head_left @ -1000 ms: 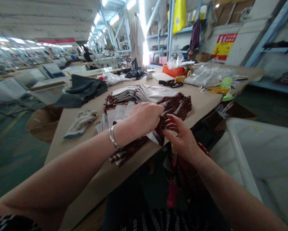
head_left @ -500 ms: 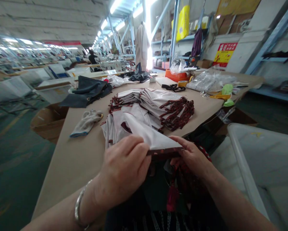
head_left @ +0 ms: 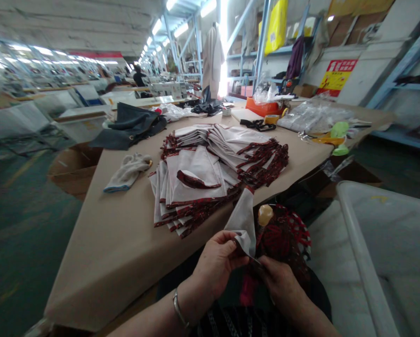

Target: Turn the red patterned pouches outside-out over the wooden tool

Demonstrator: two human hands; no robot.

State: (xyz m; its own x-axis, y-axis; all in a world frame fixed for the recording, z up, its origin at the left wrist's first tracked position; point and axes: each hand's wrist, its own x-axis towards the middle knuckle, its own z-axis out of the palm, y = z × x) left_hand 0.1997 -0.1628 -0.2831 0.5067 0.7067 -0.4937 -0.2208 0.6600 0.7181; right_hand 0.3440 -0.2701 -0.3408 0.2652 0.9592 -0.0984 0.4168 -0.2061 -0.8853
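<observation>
My left hand [head_left: 221, 260] pinches a white cloth piece [head_left: 243, 213] with dark red edging, just off the table's front edge. The cloth is folded over at the fingers, and one corner points up. My right hand [head_left: 279, 280] is closed at the lower edge of the same cloth; its fingertips are partly hidden. Beyond my hands, a fanned stack of similar white pieces [head_left: 192, 180] with red trim lies on the table. One curled trimmed flap sits on top of the stack.
The table [head_left: 100, 243] has a brown covering. A glove [head_left: 128, 173] and dark grey cloth [head_left: 128, 126] lie at left. Plastic bags [head_left: 308, 114] and an orange container [head_left: 262, 107] stand farther back. A white bin [head_left: 350, 234] is at right, a cardboard box [head_left: 67, 168] at left.
Both hands have moved lower and right, away from the stack. The cloth, earlier stretched between them with its trimmed edge level, is now turned upright and bunched. The curled flap is uncovered.
</observation>
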